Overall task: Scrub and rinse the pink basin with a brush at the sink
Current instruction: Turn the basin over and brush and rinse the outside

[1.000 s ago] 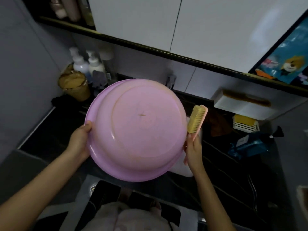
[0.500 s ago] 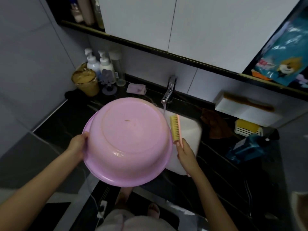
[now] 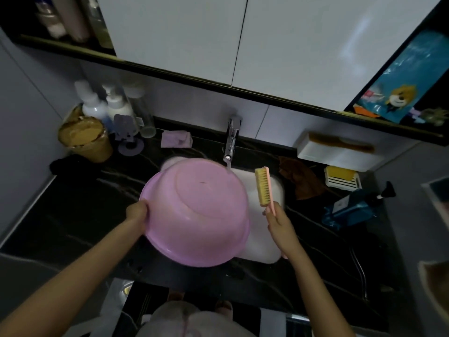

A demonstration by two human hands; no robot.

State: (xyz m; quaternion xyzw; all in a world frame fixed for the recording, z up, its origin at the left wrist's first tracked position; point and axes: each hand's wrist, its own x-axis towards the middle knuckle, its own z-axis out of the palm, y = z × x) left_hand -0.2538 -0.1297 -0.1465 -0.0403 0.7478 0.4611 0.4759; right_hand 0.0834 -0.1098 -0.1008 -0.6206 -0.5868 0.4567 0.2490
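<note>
The pink basin (image 3: 196,212) hangs upside down over the left part of the white sink (image 3: 264,237), its bottom facing me. My left hand (image 3: 137,211) grips its left rim. My right hand (image 3: 277,222) holds the pink handle of a brush (image 3: 263,186) with yellow bristles, upright just to the right of the basin and apart from it. A thin stream of water falls from the chrome tap (image 3: 232,139) at the basin's far edge.
Dark marble counter (image 3: 80,210) surrounds the sink. Bottles (image 3: 107,108), a gold-lidded tub (image 3: 83,139) and a purple cloth (image 3: 176,139) stand at back left. A brown rag (image 3: 303,181), yellow soap dish (image 3: 342,178) and blue pouch (image 3: 352,210) lie on the right.
The basin has come down and away from me, over the sink under the tap. The brush moved with it, staying at the basin's right side.
</note>
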